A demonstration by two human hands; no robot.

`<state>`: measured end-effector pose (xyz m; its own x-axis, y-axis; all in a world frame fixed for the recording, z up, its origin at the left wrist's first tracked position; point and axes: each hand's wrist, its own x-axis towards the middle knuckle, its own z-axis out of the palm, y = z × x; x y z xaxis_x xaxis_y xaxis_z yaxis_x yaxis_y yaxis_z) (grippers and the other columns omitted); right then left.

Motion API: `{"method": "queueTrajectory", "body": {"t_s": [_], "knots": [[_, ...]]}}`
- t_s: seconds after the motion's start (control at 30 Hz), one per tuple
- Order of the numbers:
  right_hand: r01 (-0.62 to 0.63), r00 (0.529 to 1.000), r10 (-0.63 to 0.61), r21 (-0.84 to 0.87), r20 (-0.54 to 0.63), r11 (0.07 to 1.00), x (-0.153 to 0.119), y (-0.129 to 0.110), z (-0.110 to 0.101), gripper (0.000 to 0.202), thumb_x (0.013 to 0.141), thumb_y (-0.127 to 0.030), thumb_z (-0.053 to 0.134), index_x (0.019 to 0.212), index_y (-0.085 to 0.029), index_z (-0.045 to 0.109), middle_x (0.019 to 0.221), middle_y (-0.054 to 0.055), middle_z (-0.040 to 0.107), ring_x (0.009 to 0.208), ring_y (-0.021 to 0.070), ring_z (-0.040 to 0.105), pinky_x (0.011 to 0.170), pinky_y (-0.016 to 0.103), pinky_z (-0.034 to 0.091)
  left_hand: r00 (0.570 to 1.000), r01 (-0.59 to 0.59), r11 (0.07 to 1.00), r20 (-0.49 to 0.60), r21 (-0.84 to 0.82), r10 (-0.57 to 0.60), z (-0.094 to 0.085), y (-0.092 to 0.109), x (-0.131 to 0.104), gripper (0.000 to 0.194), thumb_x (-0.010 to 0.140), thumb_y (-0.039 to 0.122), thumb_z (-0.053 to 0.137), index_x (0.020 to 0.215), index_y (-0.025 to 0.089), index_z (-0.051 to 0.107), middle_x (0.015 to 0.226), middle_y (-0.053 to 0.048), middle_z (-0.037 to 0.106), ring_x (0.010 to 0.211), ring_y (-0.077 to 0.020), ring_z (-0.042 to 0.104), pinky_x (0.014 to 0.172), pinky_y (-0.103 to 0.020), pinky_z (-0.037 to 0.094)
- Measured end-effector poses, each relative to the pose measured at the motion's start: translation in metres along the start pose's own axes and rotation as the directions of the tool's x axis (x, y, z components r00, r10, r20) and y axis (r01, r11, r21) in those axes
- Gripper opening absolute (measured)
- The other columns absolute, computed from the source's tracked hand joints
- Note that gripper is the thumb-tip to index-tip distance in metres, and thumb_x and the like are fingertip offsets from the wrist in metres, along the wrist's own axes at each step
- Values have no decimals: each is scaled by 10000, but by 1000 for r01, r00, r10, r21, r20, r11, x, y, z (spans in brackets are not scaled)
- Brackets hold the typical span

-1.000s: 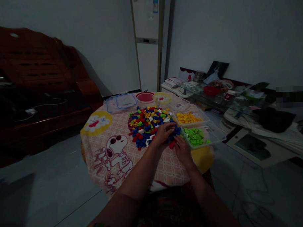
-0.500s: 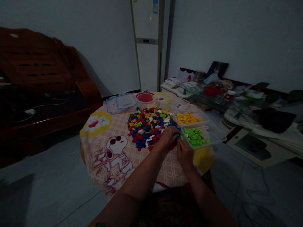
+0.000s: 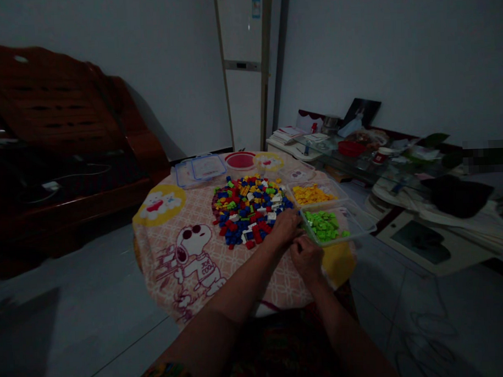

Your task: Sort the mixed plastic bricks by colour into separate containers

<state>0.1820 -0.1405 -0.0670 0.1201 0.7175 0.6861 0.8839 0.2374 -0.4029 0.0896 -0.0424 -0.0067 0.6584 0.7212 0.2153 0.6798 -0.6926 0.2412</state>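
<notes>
A mixed pile of small building bricks (image 3: 252, 210) in blue, red, white, yellow and green lies on the round table's patterned cloth (image 3: 238, 277). My left hand (image 3: 286, 227) is at the pile's right edge, fingers curled, with something dark blue at the fingertips. Close beside it, my right hand (image 3: 306, 255) has its fingers pinched together; what they hold, if anything, is hidden. Green bricks (image 3: 325, 225) fill part of a clear box just right of my hands. Behind that, yellow bricks (image 3: 313, 194) sit in another clear box.
Blue-edged clear lids (image 3: 208, 167) and a red round container (image 3: 240, 161) stand at the table's back. A glass side table (image 3: 336, 152) with clutter is at the right. On the left is a wooden bench (image 3: 68, 134).
My left hand has shifted slightly right and down, and now covers more of the space by the green box. My right hand has drawn slightly down, its fingers more curled.
</notes>
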Motion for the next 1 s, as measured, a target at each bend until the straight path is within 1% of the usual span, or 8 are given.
{"method": "queueTrajectory", "body": {"t_s": [0.17,0.37,0.57,0.67,0.73,0.9,0.97,1.0], "knots": [[-11,1000,12,34,-24,999,1,-1,-1,198,805,-138,502,689,-210,646,684,42,691,649,176,607,669,270,418,999,-15,1000,-32,-21,14,7,-1,0,234,809,308,744,990,162,715,1095,-112,659,1031,-254,589,865,-350,474],[0,999,2,43,-34,999,2,-2,-3,197,799,-133,489,692,-207,636,670,37,678,636,173,596,652,266,408,997,2,997,-76,-83,-8,13,-3,2,103,833,208,643,889,171,721,1003,-99,680,987,-234,607,838,-325,473],[-18,1000,19,27,-23,999,3,-1,-2,206,818,-135,492,663,-210,604,654,28,654,614,156,562,632,258,382,958,127,946,-211,-298,-195,3,-11,2,181,862,208,585,893,143,750,930,-101,718,881,-203,642,815,-306,489],[-18,1000,19,19,-22,1000,3,0,-1,199,820,-137,496,671,-207,605,652,28,645,615,156,557,630,258,376,931,102,850,-250,-518,-265,2,-12,3,168,846,214,610,889,145,756,847,-59,735,782,-172,653,781,-289,505],[-19,999,20,16,-25,1000,3,0,0,196,823,-145,497,672,-208,606,652,29,643,619,159,558,629,259,375,926,50,739,-245,-672,-286,6,-8,5,178,835,218,630,926,139,761,837,-52,746,774,-173,674,761,-283,523],[-39,999,39,0,-7,999,3,2,0,206,826,-158,495,659,-218,599,661,32,654,639,166,566,641,262,388,955,-75,427,-188,-901,-230,18,3,11,392,817,156,646,1204,133,705,1103,-114,767,987,-215,723,885,-339,566],[-43,999,43,6,-4,999,3,3,1,209,839,-163,496,674,-216,612,681,33,669,648,163,572,653,259,398,951,-88,411,-199,-908,-236,15,-1,9,448,825,136,634,1271,126,672,1175,-137,749,1039,-221,719,932,-358,560],[-44,999,44,14,-3,999,3,3,1,211,848,-164,496,685,-214,620,693,33,676,653,160,576,659,257,402,943,-84,440,-215,-894,-256,11,-5,7,441,830,130,628,1268,124,674,1190,-140,745,1046,-221,718,944,-363,557]]}}
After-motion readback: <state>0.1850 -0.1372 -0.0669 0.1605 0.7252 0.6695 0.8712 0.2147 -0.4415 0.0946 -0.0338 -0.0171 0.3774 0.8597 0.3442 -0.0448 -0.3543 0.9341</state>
